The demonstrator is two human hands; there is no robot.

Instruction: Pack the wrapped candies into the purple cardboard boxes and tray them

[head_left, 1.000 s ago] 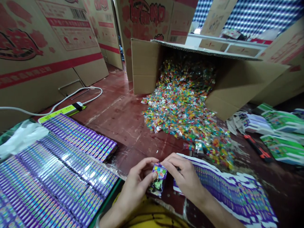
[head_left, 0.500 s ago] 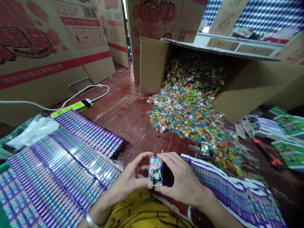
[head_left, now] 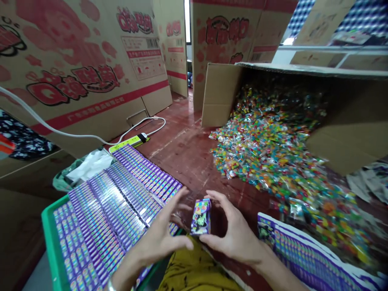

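A small purple candy box (head_left: 200, 217) with a green cartoon figure and coloured sweets on its face stands nearly upright in front of me. My right hand (head_left: 232, 226) grips it along its right side, thumb at the bottom corner and fingers at the top. My left hand (head_left: 165, 228) is apart from the box on its left, thumb and fingers spread with nothing in them. Left of my hands, rows of filled purple boxes (head_left: 100, 214) stand packed in a green crate (head_left: 50, 238). To the right lies a row of flat purple carton blanks (head_left: 306, 250).
A large cardboard box (head_left: 220, 95) lies on its side, spilling small clear bags of colourful candy (head_left: 257, 157) over the red-brown table (head_left: 172, 145). A yellow-green power strip (head_left: 130, 142) with a white cord lies behind the crate. Tall printed cartons (head_left: 91, 52) stand at the back.
My left hand has let go of the candy box and opened away to the left; my right hand keeps it. The view has turned left, showing more of the green crate.
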